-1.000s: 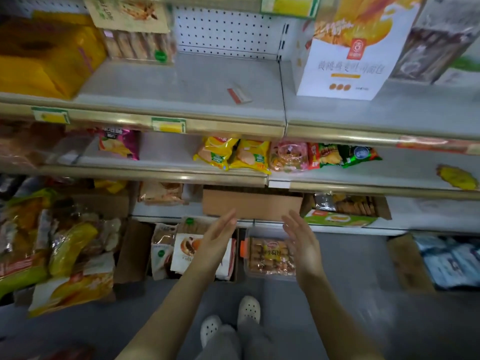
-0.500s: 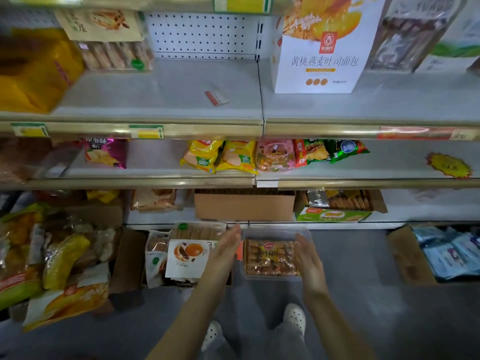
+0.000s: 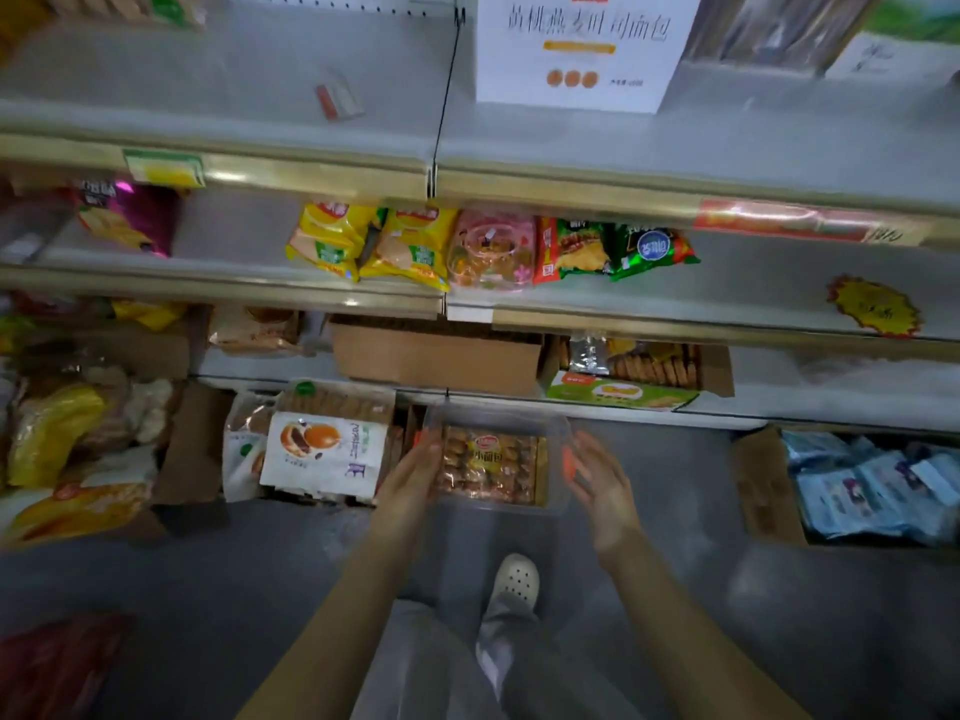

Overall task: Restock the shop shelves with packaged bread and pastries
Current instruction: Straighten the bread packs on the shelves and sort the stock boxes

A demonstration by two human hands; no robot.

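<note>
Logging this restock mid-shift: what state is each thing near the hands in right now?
Clear bread box, level, label up; whether lifted, unclear.
Left hand, open, straight fingers at the box's left side.
Right hand, open, beside the box's right side; contact unclear.
Display carton, open, biscuits showing.
Floor carton, open, blue packs inside.

There's just the one camera, worn on the person's head, wide-angled and tilted forward and steeply down. It faces the shelves (image 3: pixel 260 85) close in front, with the floor (image 3: pixel 208 589) and one shoe (image 3: pixel 515 582) almost straight below it.
</note>
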